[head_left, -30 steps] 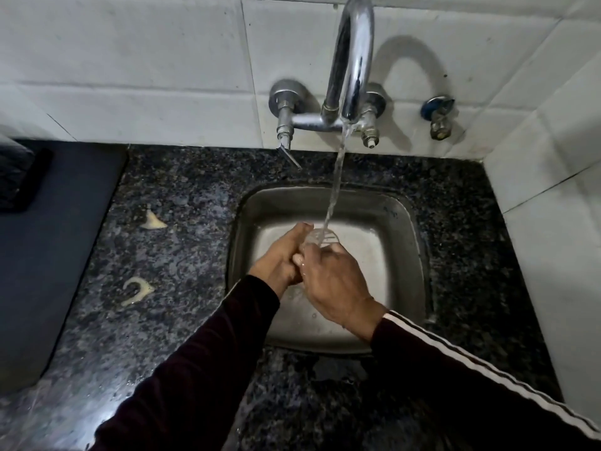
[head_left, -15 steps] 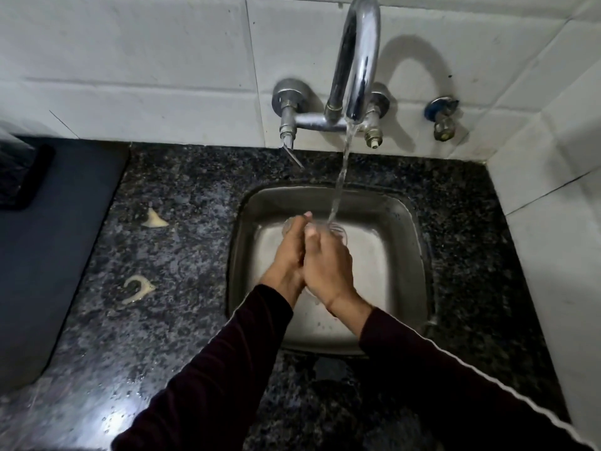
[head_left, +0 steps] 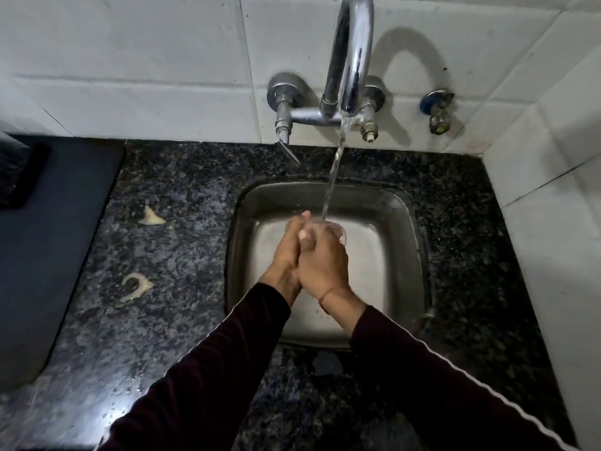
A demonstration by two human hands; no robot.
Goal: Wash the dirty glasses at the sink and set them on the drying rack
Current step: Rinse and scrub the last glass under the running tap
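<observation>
While water stream (head_left: 331,187) hits it, clear glass (head_left: 328,228) upright, gripped by left hand (head_left: 286,255), right hand (head_left: 323,265).

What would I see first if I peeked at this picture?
Probably the water pouring from the shiny tap into a clear glass. The left hand and right hand hold it together over the metal sink, in the middle of the dark speckled counter.

tap (head_left: 349,60) behind sink (head_left: 403,242) | glass (head_left: 328,227) over sink | mat (head_left: 48,242) left
</observation>
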